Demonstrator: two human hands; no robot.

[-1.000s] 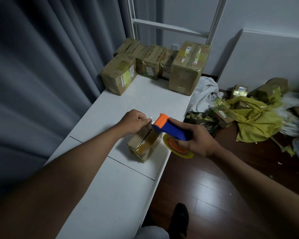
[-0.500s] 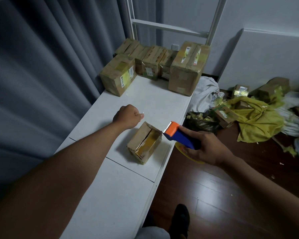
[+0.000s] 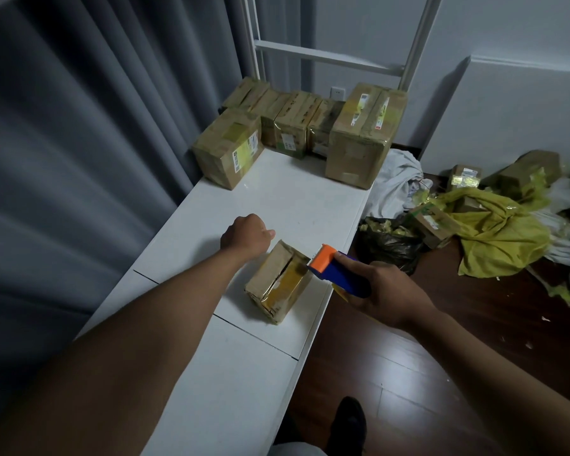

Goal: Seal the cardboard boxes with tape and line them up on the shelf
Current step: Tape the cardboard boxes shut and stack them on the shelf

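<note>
Gripping tape dispenser: right hand; left hand fisted, empty, beside small box.

The yellow tape roll at centre right is mostly hidden behind the right hand gripping the blue-and-orange tape dispenser. The left hand's curled fingers face away, unseen.

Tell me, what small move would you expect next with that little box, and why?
Probably the left hand, a fist beside the small cardboard box and seemingly off it, steadies the box. The right hand holds the tape dispenser at its far right corner, and its top seam looks partly open.
</note>
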